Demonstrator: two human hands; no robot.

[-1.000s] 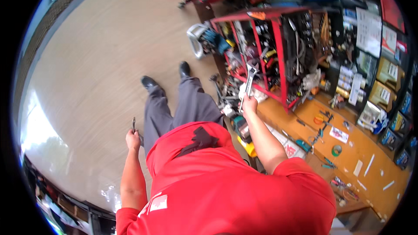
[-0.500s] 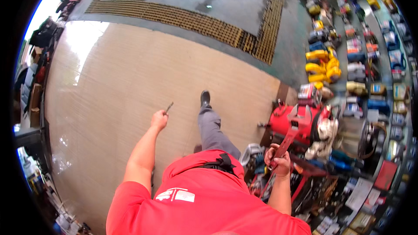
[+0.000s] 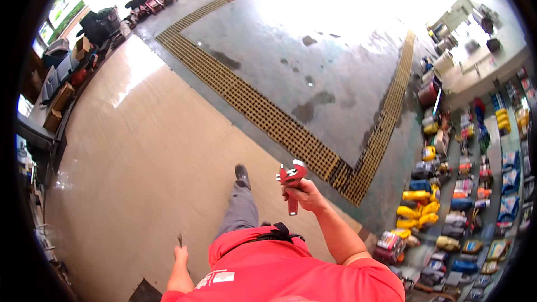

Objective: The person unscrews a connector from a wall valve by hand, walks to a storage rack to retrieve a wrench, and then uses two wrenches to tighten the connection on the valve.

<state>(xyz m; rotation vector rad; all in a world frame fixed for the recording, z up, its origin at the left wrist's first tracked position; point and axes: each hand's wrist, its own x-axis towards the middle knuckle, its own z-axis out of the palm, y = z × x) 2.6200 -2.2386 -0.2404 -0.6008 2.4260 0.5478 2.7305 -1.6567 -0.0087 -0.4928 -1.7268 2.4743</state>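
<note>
My right hand [image 3: 305, 194] is out in front of me, its fingers wrapped round a large red adjustable wrench [image 3: 291, 177]. The wrench's bright metal jaws point up, and the lower end of its red handle shows below my fingers. My left hand [image 3: 180, 254] hangs low at my left side, closed on a thin metal hand tool [image 3: 179, 239]. Only the tool's narrow end sticks out above the fist, too small to tell its exact kind.
Beige tiled floor [image 3: 140, 162] lies under my feet. Ahead, a yellowish floor grating [image 3: 251, 114] borders wet grey concrete [image 3: 268, 61]. Shelves of bottles, with yellow jugs [image 3: 417, 212] among them, line the right. Cardboard boxes [image 3: 62, 98] and floor jacks [image 3: 151, 4] stand left.
I have walked forward, leaving the red tank and tool clutter at right behind. My right hand swung the adjustable wrench forward and inward; my left hand dropped back with its tool.
</note>
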